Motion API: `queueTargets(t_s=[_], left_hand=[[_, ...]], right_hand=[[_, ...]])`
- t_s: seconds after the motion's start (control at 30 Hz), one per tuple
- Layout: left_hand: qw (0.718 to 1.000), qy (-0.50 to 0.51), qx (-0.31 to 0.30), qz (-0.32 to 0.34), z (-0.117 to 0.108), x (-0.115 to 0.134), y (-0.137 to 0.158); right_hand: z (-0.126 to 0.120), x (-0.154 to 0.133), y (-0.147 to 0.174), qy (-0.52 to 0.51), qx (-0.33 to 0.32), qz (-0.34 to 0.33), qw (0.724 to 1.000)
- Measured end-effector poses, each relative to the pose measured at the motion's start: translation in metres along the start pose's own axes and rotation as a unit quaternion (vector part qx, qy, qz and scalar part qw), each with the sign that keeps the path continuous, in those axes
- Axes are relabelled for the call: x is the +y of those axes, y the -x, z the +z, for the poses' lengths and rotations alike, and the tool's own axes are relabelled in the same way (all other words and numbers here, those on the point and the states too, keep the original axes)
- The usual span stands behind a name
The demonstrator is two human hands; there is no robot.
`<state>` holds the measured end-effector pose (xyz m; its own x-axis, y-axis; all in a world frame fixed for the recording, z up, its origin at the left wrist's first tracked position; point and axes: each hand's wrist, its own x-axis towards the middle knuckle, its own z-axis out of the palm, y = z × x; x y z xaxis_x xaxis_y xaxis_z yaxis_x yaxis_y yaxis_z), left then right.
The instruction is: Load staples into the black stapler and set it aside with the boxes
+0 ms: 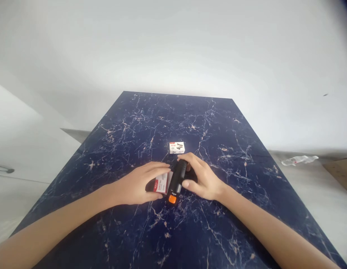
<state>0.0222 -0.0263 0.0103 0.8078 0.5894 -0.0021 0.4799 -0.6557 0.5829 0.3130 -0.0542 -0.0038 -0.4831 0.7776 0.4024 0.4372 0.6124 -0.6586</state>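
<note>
A black stapler (177,179) with an orange end piece (172,199) lies lengthwise on the table, its orange end towards me. My right hand (204,177) grips it from the right, fingers at its far end and thumb along its side. Directly left of the stapler is a small red-and-white box (161,184), which my left hand (138,183) holds between the fingers at the far side and the thumb at the near side. The box and the stapler are side by side; I cannot tell whether they touch. Just beyond both hands sits a small white box (176,148) with a stapler picture on it.
The table (173,116) has a dark blue marbled top, with a pale wall (173,45) behind it. On the floor to the right lies a crumpled clear plastic piece (299,160) near a brown cardboard box (341,172). A dark cable (5,170) shows at the far left.
</note>
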Motion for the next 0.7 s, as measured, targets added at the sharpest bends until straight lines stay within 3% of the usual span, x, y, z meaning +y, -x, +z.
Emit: queueTargets(t_s=[0.3,0.43,0.7], left_hand=[[0.998,-0.006,0.055,0.008,0.008,-0.003,-0.005],[0.996,-0.01,0.085,0.011,0.01,-0.004,-0.007],[0.997,-0.018,0.063,0.05,0.006,0.001,-0.016]], right_hand=[[0.008,-0.003,0.005,0.13,-0.04,-0.16,0.978],[0.011,-0.005,0.005,0.138,-0.063,-0.151,0.977],[0.013,-0.008,0.006,0.143,-0.071,-0.086,0.983]])
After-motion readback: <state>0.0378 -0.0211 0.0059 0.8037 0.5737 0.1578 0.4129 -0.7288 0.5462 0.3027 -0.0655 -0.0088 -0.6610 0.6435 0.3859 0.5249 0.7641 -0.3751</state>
